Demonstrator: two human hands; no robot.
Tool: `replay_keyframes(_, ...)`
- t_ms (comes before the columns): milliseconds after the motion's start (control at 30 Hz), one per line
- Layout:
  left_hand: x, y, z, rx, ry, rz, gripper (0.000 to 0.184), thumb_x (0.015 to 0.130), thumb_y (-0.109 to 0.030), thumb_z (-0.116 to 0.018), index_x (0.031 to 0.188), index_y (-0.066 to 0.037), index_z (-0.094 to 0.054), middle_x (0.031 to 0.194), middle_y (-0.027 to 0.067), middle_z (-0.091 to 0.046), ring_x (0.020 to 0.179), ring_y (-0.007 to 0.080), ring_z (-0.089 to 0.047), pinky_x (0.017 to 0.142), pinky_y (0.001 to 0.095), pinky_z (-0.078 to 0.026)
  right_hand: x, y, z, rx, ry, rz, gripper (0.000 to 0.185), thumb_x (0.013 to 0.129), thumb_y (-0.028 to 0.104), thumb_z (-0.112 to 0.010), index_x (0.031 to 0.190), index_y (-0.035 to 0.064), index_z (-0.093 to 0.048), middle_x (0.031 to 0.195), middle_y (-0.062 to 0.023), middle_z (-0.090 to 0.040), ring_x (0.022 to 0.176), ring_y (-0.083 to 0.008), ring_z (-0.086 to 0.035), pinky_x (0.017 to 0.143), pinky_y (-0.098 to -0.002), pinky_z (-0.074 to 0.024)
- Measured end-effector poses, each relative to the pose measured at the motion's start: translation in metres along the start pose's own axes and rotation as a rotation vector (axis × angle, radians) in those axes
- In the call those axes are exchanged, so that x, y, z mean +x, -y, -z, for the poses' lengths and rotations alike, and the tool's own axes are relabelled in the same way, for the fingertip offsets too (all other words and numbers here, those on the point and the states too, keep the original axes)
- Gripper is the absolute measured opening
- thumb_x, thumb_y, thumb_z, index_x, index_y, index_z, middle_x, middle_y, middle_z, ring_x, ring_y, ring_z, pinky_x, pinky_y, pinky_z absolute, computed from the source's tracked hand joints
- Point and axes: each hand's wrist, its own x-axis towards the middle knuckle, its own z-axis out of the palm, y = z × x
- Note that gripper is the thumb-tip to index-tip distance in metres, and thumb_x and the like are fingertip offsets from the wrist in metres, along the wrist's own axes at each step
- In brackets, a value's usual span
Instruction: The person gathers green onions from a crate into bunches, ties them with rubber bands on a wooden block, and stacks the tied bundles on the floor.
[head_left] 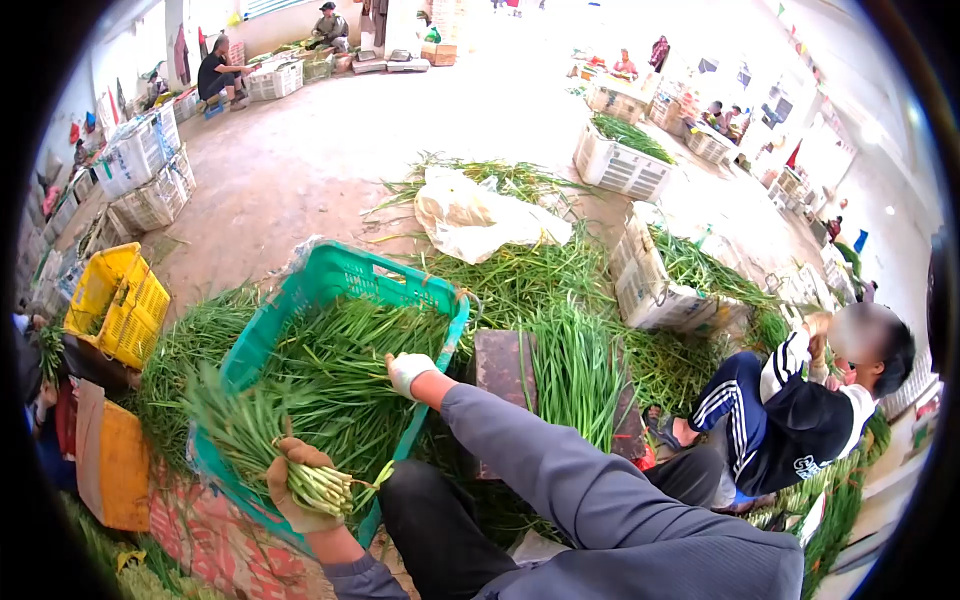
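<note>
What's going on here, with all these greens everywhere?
Someone is handling long greens by the crateful. The gloved left hand grips a bundle of stalks, pale ends showing. The gloved right hand is over the green crate; whether it holds any is unclear. Another person sits at the right.

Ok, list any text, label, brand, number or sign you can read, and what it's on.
None can be read with certainty.
Nearby person's dark jacket: white mark, too small to read.
Stacked white crates on the left: coloured marks, too blurred.
Red-and-white sheet on the floor: printed, can't tell whether lettering or pattern.
Green crate: no lettering visible.
</note>
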Motion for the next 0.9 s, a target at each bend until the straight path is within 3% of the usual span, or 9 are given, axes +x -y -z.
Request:
replay_keyframes(33, -0.004, -0.002, -0.005, 0.030, 0.085, 0.003, 0.051, 0.092, -0.005, -0.060, 0.141, -0.008, -0.044, 0.119, 0.0118, -0.062, 0.103, 0.0251, -0.064, 0.090, 0.0422, -0.057, -0.003, 0.003, 0.014, -0.082, 0.091, 0.001, 0.058, 0.088, 0.014, -0.059, 0.142, 0.0046, -0.042, 0.117, -0.0231, -0.064, 0.106, -0.0388, -0.065, 0.087, -0.0465, -0.0525)
replay_keyframes(133, -0.012, 0.006, -0.022, 0.274, 0.183, 0.030, 0.064, 0.090, -0.003, -0.061, 0.149, -0.009, -0.035, 0.120, 0.0116, -0.062, 0.100, 0.0246, -0.064, 0.090, 0.0431, -0.056, -0.028, 0.019, 0.060, -0.060, -0.001, -0.008, 0.071, 0.083, 0.021, -0.068, 0.146, 0.0049, -0.039, 0.123, -0.0257, -0.061, 0.114, -0.0388, -0.061, 0.095, -0.0466, -0.0490)
replay_keyframes(267, -0.021, 0.024, -0.011, 0.818, -0.005, 0.025, 0.071, 0.081, 0.003, -0.065, 0.146, -0.007, -0.037, 0.113, 0.0100, -0.061, 0.096, 0.0231, -0.062, 0.085, 0.0371, -0.056, -0.111, 0.019, 0.124, 0.948, 0.384, 0.386, 0.096, 0.080, 0.030, -0.078, 0.152, -0.0037, -0.023, 0.139, -0.0265, -0.053, 0.128, -0.0283, -0.054, 0.105, -0.0363, -0.0451)
replay_keyframes(333, -0.019, 0.056, -0.012, 1.018, -0.041, 0.049, 0.056, 0.076, 0.002, -0.069, 0.129, -0.002, -0.053, 0.101, 0.0111, -0.066, 0.082, 0.0237, -0.066, 0.076, 0.0367, -0.057, -0.152, 0.031, 0.143, 1.164, 0.302, 0.479, 0.089, 0.079, 0.023, -0.079, 0.148, -0.0053, -0.030, 0.130, -0.0239, -0.060, 0.118, -0.0229, -0.059, 0.098, -0.0347, -0.0491)
replay_keyframes(400, -0.018, 0.088, -0.022, 1.469, 0.042, 0.137, 0.028, 0.072, -0.001, -0.075, 0.099, -0.001, -0.068, 0.088, 0.0073, -0.070, 0.079, 0.0189, -0.067, 0.073, 0.0313, -0.054, -0.181, 0.043, 0.184, 0.914, 0.099, 0.534, 0.076, 0.079, 0.019, -0.079, 0.140, -0.0050, -0.040, 0.118, -0.0194, -0.066, 0.107, -0.0194, -0.062, 0.090, -0.0355, -0.0519)
replay_keyframes(467, -0.021, 0.125, -0.021, 1.463, 0.138, 0.236, 0.023, 0.071, 0.002, -0.076, 0.092, -0.001, -0.068, 0.085, 0.0045, -0.071, 0.079, 0.0151, -0.067, 0.076, 0.0305, -0.054, -0.194, 0.036, 0.208, 1.008, 0.216, 0.338, 0.057, 0.079, 0.012, -0.078, 0.127, -0.0036, -0.051, 0.106, -0.0092, -0.068, 0.097, -0.0136, -0.061, 0.084, -0.0326, -0.0523)
replay_keyframes(667, -0.022, 0.169, 0.038, 1.483, 0.365, 0.344, 0.058, 0.075, -0.002, -0.078, 0.127, -0.002, -0.052, 0.119, 0.0083, -0.065, 0.102, 0.0173, -0.064, 0.087, 0.0335, -0.053, -0.243, 0.011, 0.211, 1.369, -0.273, 0.398, 0.048, 0.079, 0.007, -0.075, 0.125, 0.0015, -0.062, 0.110, -0.0062, -0.069, 0.095, -0.0144, -0.062, 0.085, -0.0315, -0.0523)
replay_keyframes(767, -0.036, 0.198, 0.030, 1.702, 0.396, 0.268, 0.058, 0.075, -0.007, -0.078, 0.127, -0.003, -0.053, 0.113, 0.0060, -0.067, 0.102, 0.0184, -0.064, 0.091, 0.0336, -0.051, -0.263, -0.001, 0.213, 1.180, -0.389, 0.165, 0.033, 0.080, 0.009, -0.075, 0.112, 0.0013, -0.069, 0.101, -0.0063, -0.072, 0.086, -0.0147, -0.065, 0.080, -0.0309, -0.0528)
replay_keyframes(900, -0.065, 0.229, 0.135, 1.828, 0.266, 0.154, 0.065, 0.074, -0.029, -0.082, 0.128, -0.005, -0.054, 0.107, 0.0233, -0.069, 0.100, 0.0350, -0.066, 0.087, 0.0383, -0.054, -0.296, -0.023, 0.214, 1.149, -0.573, 0.138, 0.028, 0.080, 0.011, -0.071, 0.107, 0.0006, -0.071, 0.095, -0.0065, -0.073, 0.085, -0.0142, -0.065, 0.080, -0.0300, -0.0516)
